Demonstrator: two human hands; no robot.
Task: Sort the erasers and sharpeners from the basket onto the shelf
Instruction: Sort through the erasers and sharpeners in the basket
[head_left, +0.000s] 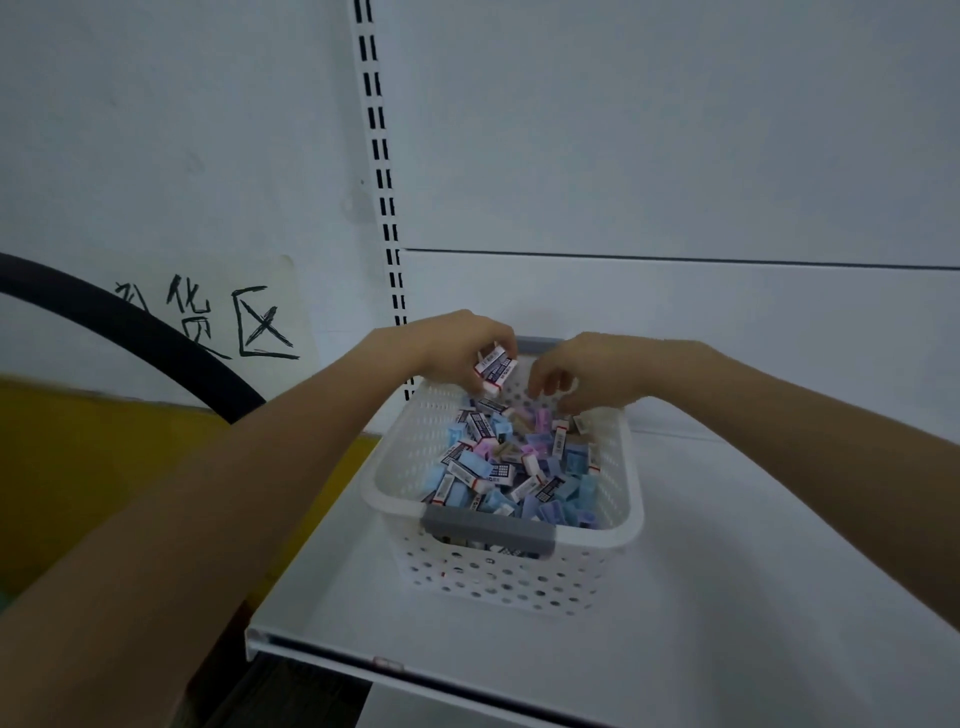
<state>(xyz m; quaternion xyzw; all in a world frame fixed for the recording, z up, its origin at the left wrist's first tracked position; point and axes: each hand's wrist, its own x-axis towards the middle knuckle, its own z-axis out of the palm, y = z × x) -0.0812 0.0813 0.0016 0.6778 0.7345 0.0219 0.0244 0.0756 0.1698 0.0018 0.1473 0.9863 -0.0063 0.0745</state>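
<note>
A white perforated basket (623, 499) with grey handles stands on the white shelf (753, 597). It holds a heap of wrapped white erasers (500, 474) and pastel blue, pink and purple sharpeners (574, 488). My left hand (457, 345) hovers over the basket's far end, shut on a small stack of erasers (494, 370). My right hand (592, 371) reaches down beside it at the far end, its fingertips curled among the pieces; whether they grip one is hidden.
A slotted shelf upright (382, 171) runs up the white back panel. To the left are a black hose (156, 343), a paper sign with handwritten characters (208, 317) and a yellow surface (78, 457). Shelf front edge (415, 667) lies near me.
</note>
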